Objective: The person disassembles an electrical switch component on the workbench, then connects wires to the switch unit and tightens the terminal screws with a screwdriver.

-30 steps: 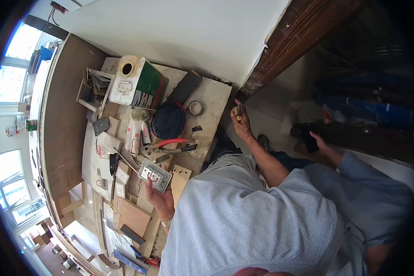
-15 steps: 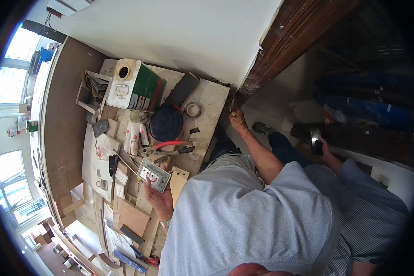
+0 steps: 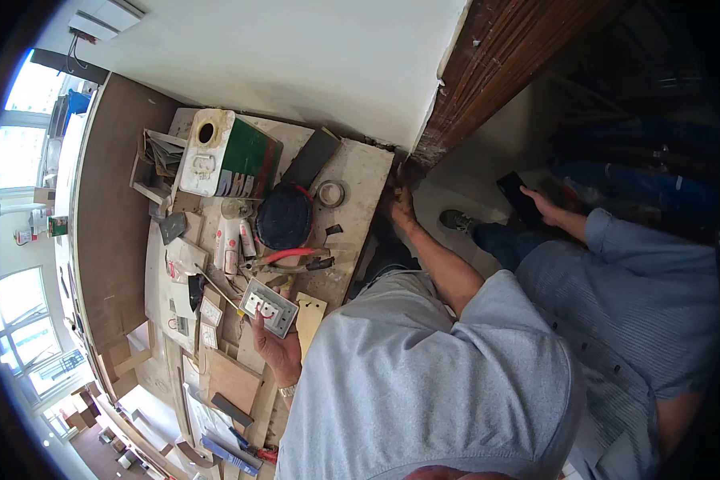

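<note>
one pale socket plate (image 3: 284,318) lies in the left hand (image 3: 280,352), over the counter (image 3: 360,180) and well apart from the right hand (image 3: 402,208). of the two hands, the left is partly closed, gripping the plate by its near edge with a digit on its face. the right reaches past the counter's edge, near the foot of the brown wooden frame (image 3: 496,80); its fingers look curled, but i cannot tell what they pinch or touch.

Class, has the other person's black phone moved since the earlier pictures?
Yes: against the brown wooden post, the phone has moved up in view, nearer the post's lower end.
</note>
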### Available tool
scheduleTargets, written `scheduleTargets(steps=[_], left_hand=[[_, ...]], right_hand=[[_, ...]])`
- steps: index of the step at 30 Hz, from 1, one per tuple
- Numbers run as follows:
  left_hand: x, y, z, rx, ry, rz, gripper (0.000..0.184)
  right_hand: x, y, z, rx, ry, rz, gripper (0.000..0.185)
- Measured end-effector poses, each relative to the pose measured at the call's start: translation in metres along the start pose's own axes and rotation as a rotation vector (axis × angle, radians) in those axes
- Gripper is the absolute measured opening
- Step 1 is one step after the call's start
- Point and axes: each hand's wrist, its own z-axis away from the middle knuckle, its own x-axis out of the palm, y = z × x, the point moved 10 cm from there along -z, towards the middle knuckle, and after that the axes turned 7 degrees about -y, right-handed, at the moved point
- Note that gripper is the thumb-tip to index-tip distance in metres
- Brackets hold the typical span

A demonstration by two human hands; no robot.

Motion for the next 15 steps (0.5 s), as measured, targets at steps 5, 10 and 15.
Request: scheduleTargets(steps=[5,10,15], left_hand=[[-0.001,0.002,0.001,0.008,0.011,-0.040,0.063],[-0.005,0.004,0.001,0.017,0.022,-0.034,0.061],[0.002,0.007,0.004,0.021,0.022,-0.048,0.060]], right_hand=[[0.013,-0.051,-0.004,0.021,0.054,-0.312,0.042],[0.020,-0.073,-0.014,0.030,0.079,-0.788,0.042],[0.041,-0.096,-0.015,0.052,0.007,-0.945,0.040]])
